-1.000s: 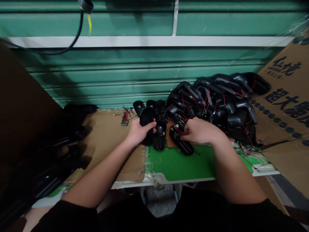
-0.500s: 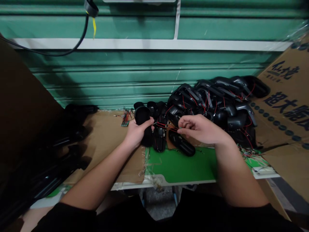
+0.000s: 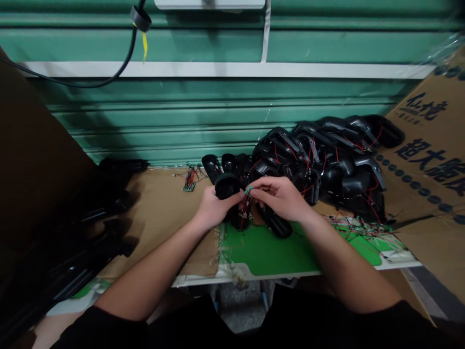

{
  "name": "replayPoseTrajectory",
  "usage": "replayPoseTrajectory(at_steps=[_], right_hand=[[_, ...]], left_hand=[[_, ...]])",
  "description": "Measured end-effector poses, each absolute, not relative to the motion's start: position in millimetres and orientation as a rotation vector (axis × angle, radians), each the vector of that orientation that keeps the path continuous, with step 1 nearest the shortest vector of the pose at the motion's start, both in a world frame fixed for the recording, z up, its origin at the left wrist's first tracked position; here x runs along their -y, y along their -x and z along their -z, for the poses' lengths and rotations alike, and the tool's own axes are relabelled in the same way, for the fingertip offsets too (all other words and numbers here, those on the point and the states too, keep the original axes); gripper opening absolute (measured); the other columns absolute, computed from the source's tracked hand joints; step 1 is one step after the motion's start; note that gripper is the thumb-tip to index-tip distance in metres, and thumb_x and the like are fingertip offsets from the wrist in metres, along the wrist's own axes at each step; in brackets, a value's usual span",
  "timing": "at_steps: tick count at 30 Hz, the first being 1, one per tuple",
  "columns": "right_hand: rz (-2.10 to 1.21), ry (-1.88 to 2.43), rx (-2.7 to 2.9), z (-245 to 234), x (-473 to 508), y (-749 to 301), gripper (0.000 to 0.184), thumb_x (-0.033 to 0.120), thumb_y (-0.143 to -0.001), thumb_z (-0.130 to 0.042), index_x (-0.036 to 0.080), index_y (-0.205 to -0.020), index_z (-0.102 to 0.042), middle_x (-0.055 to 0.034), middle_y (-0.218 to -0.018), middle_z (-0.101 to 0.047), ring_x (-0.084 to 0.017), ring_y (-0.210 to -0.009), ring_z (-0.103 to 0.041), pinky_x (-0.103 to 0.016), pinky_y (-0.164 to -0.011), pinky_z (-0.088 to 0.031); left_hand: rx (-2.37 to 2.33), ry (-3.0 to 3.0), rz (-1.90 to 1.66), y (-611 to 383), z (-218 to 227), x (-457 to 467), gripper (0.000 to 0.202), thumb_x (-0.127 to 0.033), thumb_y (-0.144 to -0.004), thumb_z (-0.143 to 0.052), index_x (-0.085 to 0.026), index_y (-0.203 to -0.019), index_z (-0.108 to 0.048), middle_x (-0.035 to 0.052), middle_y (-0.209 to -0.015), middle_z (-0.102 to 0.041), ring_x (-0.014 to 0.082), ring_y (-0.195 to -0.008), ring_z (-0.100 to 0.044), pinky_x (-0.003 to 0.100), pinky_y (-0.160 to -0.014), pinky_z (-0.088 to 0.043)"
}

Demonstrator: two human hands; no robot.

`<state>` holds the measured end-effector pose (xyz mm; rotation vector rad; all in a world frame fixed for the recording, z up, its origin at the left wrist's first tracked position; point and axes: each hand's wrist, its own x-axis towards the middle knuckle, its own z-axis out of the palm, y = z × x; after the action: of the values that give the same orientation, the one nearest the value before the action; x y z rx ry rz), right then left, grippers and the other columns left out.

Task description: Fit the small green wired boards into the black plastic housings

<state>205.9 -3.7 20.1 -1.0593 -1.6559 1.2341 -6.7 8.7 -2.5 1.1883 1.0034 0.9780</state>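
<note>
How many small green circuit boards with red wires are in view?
2: one board lies on the cardboard, one at the right hand's fingertips; more may hide in the wire tangle.

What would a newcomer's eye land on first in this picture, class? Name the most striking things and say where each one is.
A heap of black plastic housings laced with red wire fills the right of centre, against a green roller shutter. In front of it, at centre, the left hand grips a black housing while the right hand pinches a bunch of red wires.
</note>
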Motion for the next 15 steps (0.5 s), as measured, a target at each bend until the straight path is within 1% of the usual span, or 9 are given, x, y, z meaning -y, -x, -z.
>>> replayPoseTrajectory(at_steps=[5,9,11,15], right_hand=[[-1.157,1.093,1.637,-13.8,3.1,-199.0,0.027,0.039,-0.092,-0.078,0.013,-0.099,-0.080,-0.0071,-0.085,-0.076,-0.011,-0.063,-0.062,-0.025,-0.059,-0.051],[-1.061,1.117,1.677,-11.8,2.5,-198.1,0.027,0.040,-0.092,-0.077,0.013,-0.097,-0.080,-0.0074,-0.087,-0.076,-0.013,-0.065,-0.062,-0.028,-0.060,-0.051],[-1.037,1.125,1.693,-9.7,2.4,-196.9,0.028,0.041,-0.093,-0.076,0.013,-0.099,-0.080,-0.0079,-0.089,-0.076,-0.014,-0.067,-0.063,-0.029,-0.062,-0.052],[-0.998,1.121,1.709,-2.0,2.6,-192.3,0.031,0.042,-0.095,-0.073,0.014,-0.107,-0.079,-0.0097,-0.098,-0.075,-0.016,-0.074,-0.066,-0.030,-0.064,-0.055]], left_hand=[[-1.054,-1.172,-0.999,9.1,4.5,-10.2,0.046,-0.046,-0.067,-0.088,-0.007,-0.082,-0.068,0.0046,-0.078,-0.068,0.0063,-0.067,-0.062,0.018,-0.070,-0.054],[-1.164,-1.201,-1.020,9.6,7.1,-11.6,0.047,-0.044,-0.064,-0.088,-0.007,-0.084,-0.068,0.0059,-0.084,-0.069,0.0055,-0.071,-0.062,0.017,-0.070,-0.052],[-1.201,-1.201,-1.038,8.1,9.2,-11.5,0.046,-0.042,-0.064,-0.088,-0.006,-0.087,-0.068,0.0065,-0.088,-0.070,0.0051,-0.073,-0.062,0.017,-0.071,-0.052],[-1.203,-1.136,-1.080,5.6,11.2,-11.3,0.044,-0.039,-0.063,-0.087,-0.007,-0.085,-0.067,0.0051,-0.087,-0.069,0.0041,-0.073,-0.060,0.016,-0.072,-0.052]])
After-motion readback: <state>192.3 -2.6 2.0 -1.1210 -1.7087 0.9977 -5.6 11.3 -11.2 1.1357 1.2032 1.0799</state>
